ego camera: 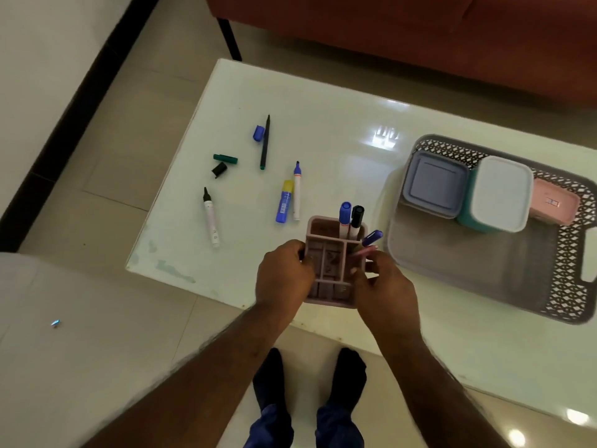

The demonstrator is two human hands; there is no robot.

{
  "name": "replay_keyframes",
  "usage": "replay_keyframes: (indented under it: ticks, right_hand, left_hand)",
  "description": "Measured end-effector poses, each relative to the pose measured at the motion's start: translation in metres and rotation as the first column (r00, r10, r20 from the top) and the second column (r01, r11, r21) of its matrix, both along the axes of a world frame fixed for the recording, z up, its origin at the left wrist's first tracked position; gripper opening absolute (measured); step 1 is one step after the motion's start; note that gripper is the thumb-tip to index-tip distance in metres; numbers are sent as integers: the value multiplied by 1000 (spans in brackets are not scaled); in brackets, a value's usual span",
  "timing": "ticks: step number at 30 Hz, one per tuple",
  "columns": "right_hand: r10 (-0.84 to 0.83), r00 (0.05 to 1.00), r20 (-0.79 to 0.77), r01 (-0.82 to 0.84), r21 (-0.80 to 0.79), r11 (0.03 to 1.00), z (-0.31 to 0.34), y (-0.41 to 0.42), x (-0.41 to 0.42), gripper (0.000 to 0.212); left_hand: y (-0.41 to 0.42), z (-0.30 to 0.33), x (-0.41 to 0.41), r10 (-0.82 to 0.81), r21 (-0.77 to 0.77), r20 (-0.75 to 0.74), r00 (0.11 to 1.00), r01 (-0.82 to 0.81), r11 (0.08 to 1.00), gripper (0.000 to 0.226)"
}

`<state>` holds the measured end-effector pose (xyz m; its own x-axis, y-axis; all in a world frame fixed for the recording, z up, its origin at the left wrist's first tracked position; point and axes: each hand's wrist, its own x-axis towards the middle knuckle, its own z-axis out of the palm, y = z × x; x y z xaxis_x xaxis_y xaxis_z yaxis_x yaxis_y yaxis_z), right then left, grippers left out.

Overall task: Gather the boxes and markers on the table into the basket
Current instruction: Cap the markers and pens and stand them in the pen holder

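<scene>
- Nearest you, both hands are wrapped around the pink organiser [329,270]; your left hand [284,273] curls its fingers on the left wall, your right hand [384,286] presses the right wall, and between them they hold it at the near table [323,124] edge; whether it rests on the table or is lifted just clear, I cannot tell.
- Inside it a blue-capped marker [345,215] and a black-capped marker [356,216] stand upright in a far compartment; a purple pen [371,239] leans out towards the right.
- The step in hand looks like carrying the organiser to the basket [568,270], just beside it on your right; the next move calls for keeping it level so nothing tips out, and setting it on the bare near floor of the basket.
- In the basket's far half already sit a grey-lidded box [434,185], a white-lidded teal box [500,192] and a pink box [554,202], side by side.
- Further left on the table, loose things remain: a white marker [210,218], a blue glue stick [284,202] touching an uncapped blue-tipped marker [296,192], a long dark pen [265,142], and several loose caps [225,159]; those want gathering after.
</scene>
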<state>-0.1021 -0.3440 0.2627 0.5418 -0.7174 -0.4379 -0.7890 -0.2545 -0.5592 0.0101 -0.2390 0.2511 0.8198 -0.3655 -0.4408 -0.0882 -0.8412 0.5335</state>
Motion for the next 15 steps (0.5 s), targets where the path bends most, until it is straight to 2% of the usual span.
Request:
replay_keyframes:
  ticks: [5, 9, 11, 13, 15]
  right_hand:
    - [-33, 999, -11, 33, 10, 999, 12, 1, -2, 40]
    - [-131, 976, 175, 168, -211, 963, 46, 4, 0, 45]
    - [-68, 952, 297, 152, -269, 951, 70, 9, 13, 37]
    - [65, 925, 375, 59, -310, 949, 89, 14, 35, 27]
    - [143, 902, 408, -26, -279, 960, 102, 15, 65, 24]
  left_hand:
    - [4, -1, 2, -7, -6, -56, 998, 6, 1000, 31]
    - [16, 0, 17, 36, 9, -2, 999, -36, 999, 38]
    - [25, 2, 32, 51, -2, 63, 997, -51, 999, 38]
    - [34, 3, 51, 67, -14, 136, 988, -66, 998, 34]
    - [42, 2, 72, 80, -1, 204, 976, -81, 997, 30]
